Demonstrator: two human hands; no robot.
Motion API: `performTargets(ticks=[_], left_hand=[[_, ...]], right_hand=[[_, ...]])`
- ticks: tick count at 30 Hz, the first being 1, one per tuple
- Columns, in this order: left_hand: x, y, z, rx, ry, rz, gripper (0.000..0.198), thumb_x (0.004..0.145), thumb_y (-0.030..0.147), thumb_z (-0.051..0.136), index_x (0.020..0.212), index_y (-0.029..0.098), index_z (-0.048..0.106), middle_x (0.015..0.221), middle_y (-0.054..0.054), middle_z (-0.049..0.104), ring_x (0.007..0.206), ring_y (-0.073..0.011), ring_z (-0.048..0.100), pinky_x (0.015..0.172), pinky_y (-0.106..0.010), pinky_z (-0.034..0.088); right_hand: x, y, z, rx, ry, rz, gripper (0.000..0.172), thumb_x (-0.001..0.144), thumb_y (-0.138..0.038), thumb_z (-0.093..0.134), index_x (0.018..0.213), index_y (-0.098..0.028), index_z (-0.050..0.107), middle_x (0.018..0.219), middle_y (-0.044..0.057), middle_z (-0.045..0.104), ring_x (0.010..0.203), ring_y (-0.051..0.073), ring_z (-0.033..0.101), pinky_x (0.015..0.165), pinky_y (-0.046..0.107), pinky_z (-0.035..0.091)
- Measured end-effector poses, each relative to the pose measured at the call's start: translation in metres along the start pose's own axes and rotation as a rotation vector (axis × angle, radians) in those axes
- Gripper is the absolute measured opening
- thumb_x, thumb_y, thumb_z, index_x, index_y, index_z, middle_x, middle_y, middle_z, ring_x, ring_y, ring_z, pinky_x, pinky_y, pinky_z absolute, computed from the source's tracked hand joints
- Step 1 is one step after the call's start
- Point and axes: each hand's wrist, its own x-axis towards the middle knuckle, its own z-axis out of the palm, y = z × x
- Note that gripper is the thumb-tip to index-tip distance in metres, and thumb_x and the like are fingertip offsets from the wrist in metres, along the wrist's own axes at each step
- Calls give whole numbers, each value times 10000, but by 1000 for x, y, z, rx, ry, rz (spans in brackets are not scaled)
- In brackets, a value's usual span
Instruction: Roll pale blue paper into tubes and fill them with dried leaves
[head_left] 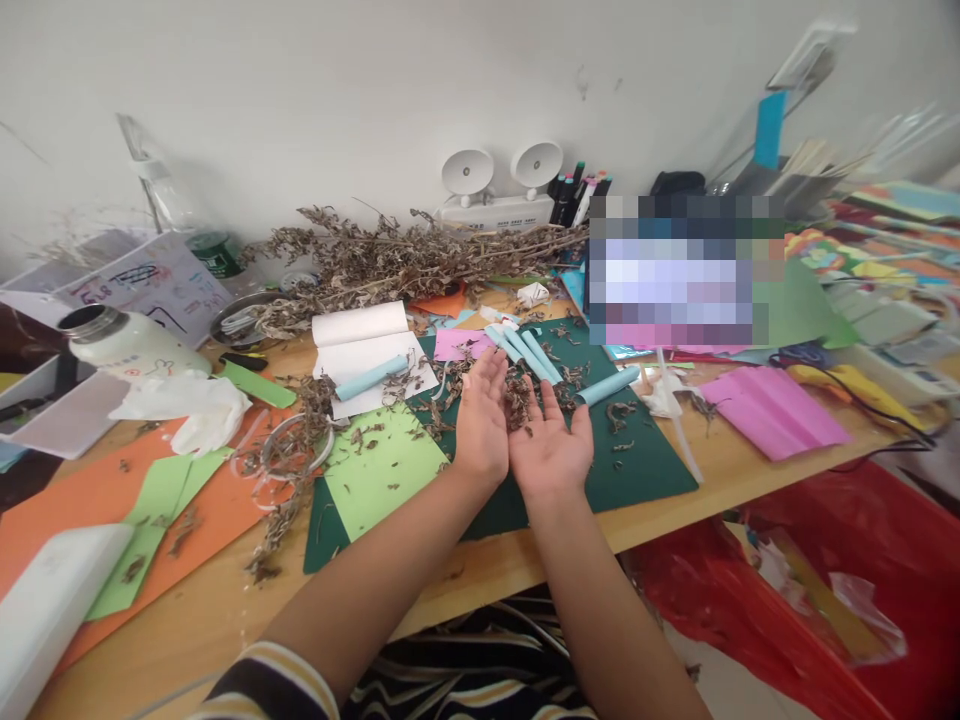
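Observation:
My left hand (482,430) is held on edge over the dark green cutting mat (637,470), fingers stretched out and palm facing right. Beside it, my right hand (553,448) lies palm up with its fingers extended, the two hands touching or nearly so at the heels. A clump of crumbled dried leaves (519,398) shows between the hands; whether it rests on my right fingers or on the mat, I cannot tell. Just beyond are rolled light-blue paper tubes (536,352), and another blue tube (609,385) lies to the right. Leaf bits scatter over a light-green sheet (386,470).
Dried leafy branches (420,255) lie along the wall. At left are a white bottle (127,345), crumpled tissue (206,410) and a tape roll (319,455). An open notebook (360,330) carries another tube. Pink paper (776,410) and a red bag (697,590) are right.

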Motion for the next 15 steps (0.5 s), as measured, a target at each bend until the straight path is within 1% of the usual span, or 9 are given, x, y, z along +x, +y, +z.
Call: performTargets(ticks=[2,4,6,7,8,9,11,13,15], left_hand=[[-1,1,-2,-9,-14,26,531,846,405,-1,1224,148,268,1312,-111,329,1183,-123,352,972,-283,307],[0,1,-6,33,-21,80,504,843,425,50,1205,172,293,1291,-103,360,1173,-135,368,948,-294,333],[4,2,-11,142,-42,146,455,835,438,179,1163,179,358,1247,-97,411,1154,-154,391,938,-306,341],[6,2,-14,219,-74,172,430,821,433,262,1135,173,397,1223,-96,435,1147,-167,397,944,-313,333],[9,3,-17,306,-132,184,410,801,419,340,1110,167,432,1203,-95,453,1140,-179,400,953,-319,320],[13,5,-20,398,-214,177,397,780,395,399,1096,161,457,1187,-93,466,1133,-189,402,961,-325,307],[19,10,-25,570,-395,132,399,765,341,445,1119,157,461,1182,-93,468,1129,-195,399,974,-331,287],[23,16,-29,723,-559,110,435,761,303,455,1170,157,424,1227,-101,424,1158,-196,363,985,-338,268],[25,23,-32,873,-664,136,494,737,303,492,1198,150,398,1288,-116,349,1210,-207,284,1007,-356,224]], right_hand=[[0,-1,0,27,-7,2,348,779,-489,275,891,-223,470,925,22,593,892,140,572,851,377,418],[0,-2,1,41,-31,5,348,779,-495,262,887,-234,467,911,13,596,894,143,573,839,388,421],[0,-2,1,35,-56,5,353,781,-498,248,880,-241,469,903,8,601,895,144,572,831,398,420],[0,-3,2,29,-61,2,356,783,-495,244,878,-241,475,897,8,604,891,141,572,830,396,419],[-1,-3,2,26,-61,-1,360,785,-492,245,876,-237,482,891,10,607,885,137,573,830,390,419],[-2,-4,3,23,-60,-2,366,786,-488,249,875,-229,492,886,16,609,881,135,573,832,381,417],[-3,-4,3,20,-72,-1,381,786,-488,262,885,-216,511,887,29,610,890,136,568,841,361,411],[-4,-5,2,17,-111,13,398,777,-507,277,902,-221,523,891,31,607,896,138,565,852,352,402],[-4,-6,0,14,-169,35,413,765,-535,282,916,-239,529,901,21,604,880,134,565,865,360,391]])
